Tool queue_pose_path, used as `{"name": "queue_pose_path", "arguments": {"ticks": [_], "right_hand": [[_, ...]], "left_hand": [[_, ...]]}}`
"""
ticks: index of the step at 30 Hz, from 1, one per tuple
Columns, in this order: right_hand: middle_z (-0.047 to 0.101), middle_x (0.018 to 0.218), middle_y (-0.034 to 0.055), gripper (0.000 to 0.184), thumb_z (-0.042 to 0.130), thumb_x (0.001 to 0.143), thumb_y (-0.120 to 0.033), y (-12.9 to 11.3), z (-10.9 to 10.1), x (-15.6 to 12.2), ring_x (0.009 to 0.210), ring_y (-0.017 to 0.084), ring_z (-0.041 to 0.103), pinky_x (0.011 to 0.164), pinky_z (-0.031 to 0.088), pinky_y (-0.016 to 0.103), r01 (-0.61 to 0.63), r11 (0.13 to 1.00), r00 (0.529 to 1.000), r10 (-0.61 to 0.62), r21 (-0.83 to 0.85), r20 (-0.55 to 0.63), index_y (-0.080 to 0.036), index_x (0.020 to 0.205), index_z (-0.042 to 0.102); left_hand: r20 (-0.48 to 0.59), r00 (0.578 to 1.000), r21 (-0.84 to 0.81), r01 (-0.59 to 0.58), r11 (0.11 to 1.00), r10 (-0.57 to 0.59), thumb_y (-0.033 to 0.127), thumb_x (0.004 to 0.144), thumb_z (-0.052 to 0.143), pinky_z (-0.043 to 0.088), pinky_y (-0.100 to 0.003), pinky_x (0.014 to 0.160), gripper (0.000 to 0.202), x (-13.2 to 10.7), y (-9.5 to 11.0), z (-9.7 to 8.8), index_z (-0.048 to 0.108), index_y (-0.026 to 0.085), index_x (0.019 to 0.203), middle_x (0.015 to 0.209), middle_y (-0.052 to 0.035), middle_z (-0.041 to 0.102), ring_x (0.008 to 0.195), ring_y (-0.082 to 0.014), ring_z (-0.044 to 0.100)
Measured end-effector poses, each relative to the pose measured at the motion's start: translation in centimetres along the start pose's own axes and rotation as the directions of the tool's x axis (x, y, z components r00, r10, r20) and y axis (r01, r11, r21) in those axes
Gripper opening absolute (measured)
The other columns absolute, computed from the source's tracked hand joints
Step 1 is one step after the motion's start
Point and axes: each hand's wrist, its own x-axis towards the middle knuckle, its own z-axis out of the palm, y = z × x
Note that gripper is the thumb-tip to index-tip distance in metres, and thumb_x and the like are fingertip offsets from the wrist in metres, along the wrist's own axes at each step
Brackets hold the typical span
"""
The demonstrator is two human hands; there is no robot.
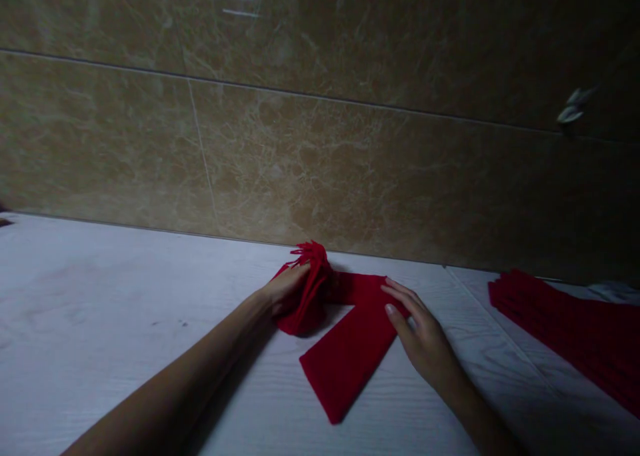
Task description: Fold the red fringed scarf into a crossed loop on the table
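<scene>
A red fringed scarf [355, 349] lies on the white wood-grain surface, one folded band slanting down toward me and another running left along the wall. My left hand [291, 288] is closed around a gathered part of the scarf, with the fringe [311, 251] standing up above the fingers; the fabric hides some of those fingers. At the corner where the bands meet, my right hand [417, 326] touches the cloth with its fingers stretched out over the fold.
More red fabric [570, 329] lies on the right of the white surface [100, 309]. Behind it rises a brown marbled tile wall [300, 156]. A small pale object [571, 113] sticks out from the wall at upper right.
</scene>
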Motion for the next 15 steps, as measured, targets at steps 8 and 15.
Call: {"name": "queue_pose_path", "arguments": {"ticks": [8, 15], "right_hand": [[0.071, 0.124, -0.0014, 0.040, 0.065, 0.074, -0.020, 1.9, -1.9, -8.2, 0.124, 0.026, 0.060, 0.113, 0.039, 0.038, -0.038, 0.977, 0.989, 0.006, 0.212, 0.148, -0.041, 0.106, 0.077], [0.060, 0.135, -0.0036, 0.062, 0.047, 0.077, -0.010, 2.4, -1.0, -8.8, 0.122, 0.025, 0.060, 0.102, 0.050, 0.037, 0.553, 0.728, 0.831, -0.443, -0.405, 0.338, -0.038, 0.129, 0.066]], "left_hand": [[0.114, 0.990, 0.102, 0.068, 0.992, -0.079, 0.047, 0.086, 0.066, 0.051, -0.027, 0.069, 0.035, -0.4, -0.1, 0.1, 0.069, 0.012, 0.083, 0.078, -0.0060, 0.072, 0.072, -0.0175, 0.066], [0.039, 0.993, 0.527, 0.072, 0.847, -0.109, 0.071, 0.075, 0.065, 0.031, -0.025, 0.049, 0.056, -0.4, -0.1, 0.5, 0.063, 0.016, 0.079, 0.064, 0.0019, 0.060, 0.054, -0.0116, 0.048]]}}
